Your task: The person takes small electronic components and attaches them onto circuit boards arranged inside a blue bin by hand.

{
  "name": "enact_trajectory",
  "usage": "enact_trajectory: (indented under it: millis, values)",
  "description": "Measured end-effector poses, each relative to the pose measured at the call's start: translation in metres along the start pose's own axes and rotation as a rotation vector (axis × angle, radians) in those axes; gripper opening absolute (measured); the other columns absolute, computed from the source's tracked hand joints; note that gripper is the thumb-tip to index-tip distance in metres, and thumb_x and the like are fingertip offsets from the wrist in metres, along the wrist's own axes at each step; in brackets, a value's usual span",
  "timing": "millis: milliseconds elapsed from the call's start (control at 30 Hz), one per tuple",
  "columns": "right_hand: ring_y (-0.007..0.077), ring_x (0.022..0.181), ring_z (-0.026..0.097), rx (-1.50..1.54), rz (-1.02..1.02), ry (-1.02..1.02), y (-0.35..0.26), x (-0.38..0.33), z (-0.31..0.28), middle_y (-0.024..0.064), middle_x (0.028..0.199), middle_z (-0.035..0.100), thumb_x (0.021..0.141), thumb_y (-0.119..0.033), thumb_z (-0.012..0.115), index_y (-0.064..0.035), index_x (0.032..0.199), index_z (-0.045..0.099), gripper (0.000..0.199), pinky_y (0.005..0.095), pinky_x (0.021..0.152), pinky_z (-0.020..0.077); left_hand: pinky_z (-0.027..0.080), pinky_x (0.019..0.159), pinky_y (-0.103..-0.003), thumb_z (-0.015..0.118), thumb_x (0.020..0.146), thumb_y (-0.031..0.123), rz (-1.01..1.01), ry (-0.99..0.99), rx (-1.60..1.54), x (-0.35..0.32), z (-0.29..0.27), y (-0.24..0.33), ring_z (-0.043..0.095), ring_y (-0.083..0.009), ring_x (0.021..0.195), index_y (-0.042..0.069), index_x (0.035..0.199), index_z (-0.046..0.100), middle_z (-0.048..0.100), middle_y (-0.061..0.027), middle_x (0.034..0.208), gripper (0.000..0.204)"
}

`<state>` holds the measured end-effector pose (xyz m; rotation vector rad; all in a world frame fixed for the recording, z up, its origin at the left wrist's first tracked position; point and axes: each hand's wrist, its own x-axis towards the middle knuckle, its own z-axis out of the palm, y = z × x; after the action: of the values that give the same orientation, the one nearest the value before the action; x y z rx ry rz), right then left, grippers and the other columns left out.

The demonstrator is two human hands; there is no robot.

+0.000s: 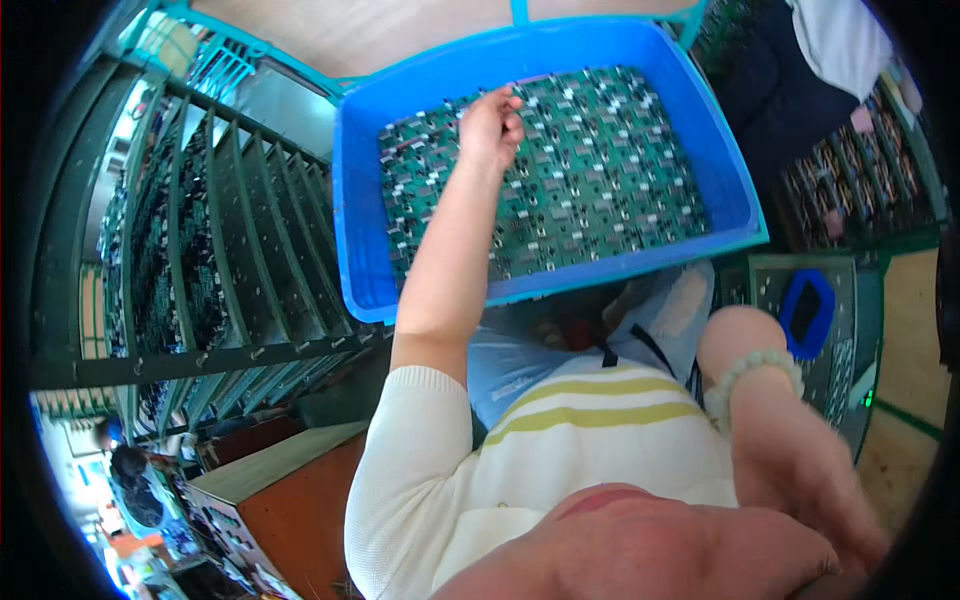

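My left hand (490, 130) reaches over a blue plastic bin (545, 287), near the far-left part of the boards inside. Its fingers are curled together; what they hold, if anything, is hidden. Green circuit boards (590, 190) with rows of small silver and black components fill the bin's bottom. My right hand (800, 465) is raised on the right, close to the camera, away from the bin. A pale green bead bracelet (755, 375) circles that wrist. The right fingers look stretched out toward the lower right, partly lost in the dark rim, with nothing visible in them.
On the left stands a dark green slotted rack (240, 220) holding upright boards. An orange-brown box (300, 510) is below it. At the right are another rack of boards (860, 170), a person in dark clothing (800, 90) and a blue-rimmed piece (806, 313).
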<state>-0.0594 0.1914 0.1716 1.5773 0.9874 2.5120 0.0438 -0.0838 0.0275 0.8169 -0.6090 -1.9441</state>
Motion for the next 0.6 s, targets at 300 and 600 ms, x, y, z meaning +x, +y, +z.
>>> enact_trajectory:
  millis: [300,600]
  values:
    - [0.0192,0.076,0.051,-0.129,-0.405,-0.221,0.012,-0.017,0.009,0.0094,0.084,0.051,0.080,-0.026,0.047,-0.0093,0.074,0.051,0.019,0.0316,0.081,0.0389,0.025,0.033,-0.020,0.046,0.079,0.010,0.081,0.138,-0.125,-0.005,-0.023,0.021,0.037,-0.0094,0.043,0.006,0.085,0.048,0.051,-0.0048,0.066,0.008]
    - [0.0271,0.074,0.055,-0.951,0.418,-1.296,0.037,-0.019,-0.099,0.0104,0.075,0.056,0.060,-0.009,0.056,-0.0043,0.071,0.054,0.012,0.0411,0.073,0.0427,0.026,0.036,-0.021,0.038,0.075,0.005,0.138,0.228,-0.263,-0.002,-0.028,0.044,0.038,-0.0111,0.047,0.006,0.084,0.044,0.048,-0.0063,0.066,0.010]
